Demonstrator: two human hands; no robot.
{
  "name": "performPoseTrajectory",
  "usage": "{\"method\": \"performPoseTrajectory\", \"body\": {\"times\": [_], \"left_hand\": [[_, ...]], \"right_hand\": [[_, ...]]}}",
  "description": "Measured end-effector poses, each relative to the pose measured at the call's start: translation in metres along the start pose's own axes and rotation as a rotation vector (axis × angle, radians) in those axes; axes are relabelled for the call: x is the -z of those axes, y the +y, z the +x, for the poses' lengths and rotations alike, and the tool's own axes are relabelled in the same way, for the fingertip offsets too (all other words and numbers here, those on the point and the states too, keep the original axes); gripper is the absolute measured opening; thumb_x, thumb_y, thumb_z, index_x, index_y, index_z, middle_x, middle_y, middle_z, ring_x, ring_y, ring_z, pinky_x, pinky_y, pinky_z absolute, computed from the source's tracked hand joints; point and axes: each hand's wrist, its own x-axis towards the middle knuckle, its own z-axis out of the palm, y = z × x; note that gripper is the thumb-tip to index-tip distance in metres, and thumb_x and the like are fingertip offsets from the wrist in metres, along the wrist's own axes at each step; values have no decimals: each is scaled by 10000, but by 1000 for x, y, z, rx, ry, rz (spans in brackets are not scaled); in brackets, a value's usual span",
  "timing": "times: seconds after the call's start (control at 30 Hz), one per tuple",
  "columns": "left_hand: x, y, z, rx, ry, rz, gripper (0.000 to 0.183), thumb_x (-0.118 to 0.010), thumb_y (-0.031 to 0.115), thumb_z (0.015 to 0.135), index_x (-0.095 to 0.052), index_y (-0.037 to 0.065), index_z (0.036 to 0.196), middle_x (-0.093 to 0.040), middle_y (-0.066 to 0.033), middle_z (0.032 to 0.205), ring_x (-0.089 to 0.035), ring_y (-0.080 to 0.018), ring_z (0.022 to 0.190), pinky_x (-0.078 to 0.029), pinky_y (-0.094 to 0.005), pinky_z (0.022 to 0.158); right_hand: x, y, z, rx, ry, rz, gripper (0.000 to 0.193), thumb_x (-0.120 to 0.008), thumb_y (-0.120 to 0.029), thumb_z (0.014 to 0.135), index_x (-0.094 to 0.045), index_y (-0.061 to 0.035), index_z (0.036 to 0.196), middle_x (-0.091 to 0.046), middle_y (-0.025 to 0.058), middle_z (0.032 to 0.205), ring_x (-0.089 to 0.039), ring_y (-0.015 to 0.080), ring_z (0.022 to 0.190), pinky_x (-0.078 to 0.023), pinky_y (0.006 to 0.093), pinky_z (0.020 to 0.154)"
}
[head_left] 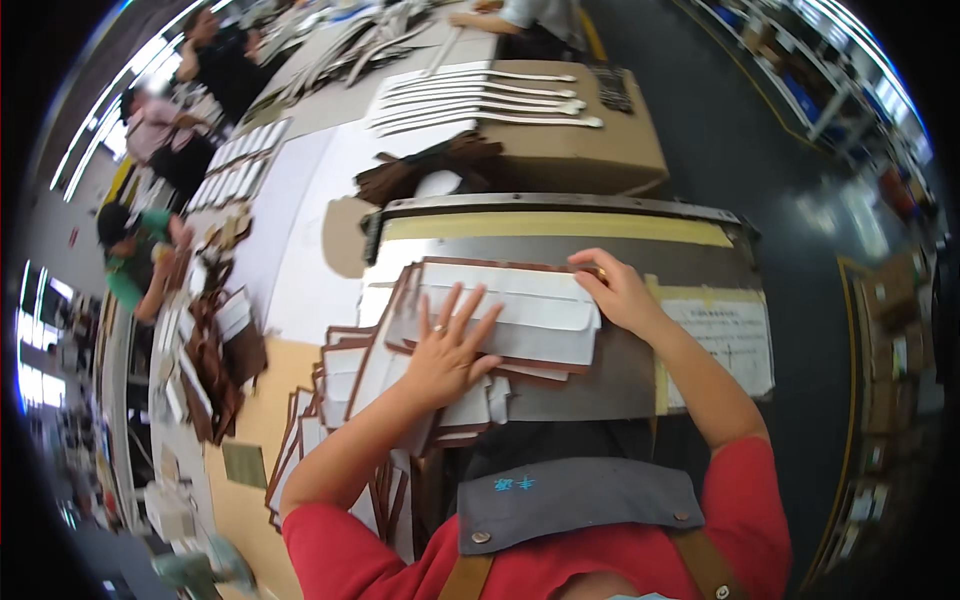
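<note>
A worker's left hand (447,350) lies flat, fingers spread, on a white brown-edged panel (520,310) running left-right across the grey worktop (620,370), while the right hand (615,288) pinches its far right corner, both grips touching it.

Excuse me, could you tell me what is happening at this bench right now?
A person in a red top is working on a stack of flat white, brown-edged cut pieces lying on a grey metal work surface. The left hand presses flat on the stack with fingers spread, while the right hand holds the stack's far right corner. More such pieces are fanned out to the left. Long pale strips lie on a cardboard box beyond, and other people work along the table at left.
</note>
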Motion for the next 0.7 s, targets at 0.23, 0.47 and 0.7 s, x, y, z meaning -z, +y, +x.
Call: {"method": "performPoseTrajectory", "body": {"times": [0.23, 0.47, 0.7], "left_hand": [[4, -8, -4, -119, -141, -65, 683, -554, 422, 860, -289, 171, 1438, -115, -158, 1520, -61, -420, 1391, -121, -605, 1081], [14, -2, -4, -165, -273, -22, 528, -424, 394, 932, -391, 120, 1383, -266, -40, 1497, -142, -251, 1411, 2, -561, 1113], [39, -8, -6, -183, -243, -243, 424, -423, 283, 937, -459, 88, 1312, -574, -138, 1185, -448, -281, 1236, -102, -542, 1121]], "right_hand": [[28, 12, 0, -112, -5, 177, 187, -528, -128, 915, -627, 6, 1000, -631, 51, 817, -551, 96, 752, -449, 249, 686], [81, 46, 1, -145, 235, -12, 166, -533, -119, 914, -628, 3, 977, -617, 10, 844, -541, 62, 767, -436, 202, 689], [142, 59, -31, -122, 393, 23, 143, -556, -117, 891, -639, -15, 948, -598, -7, 833, -523, 58, 768, -412, 187, 673]]}}
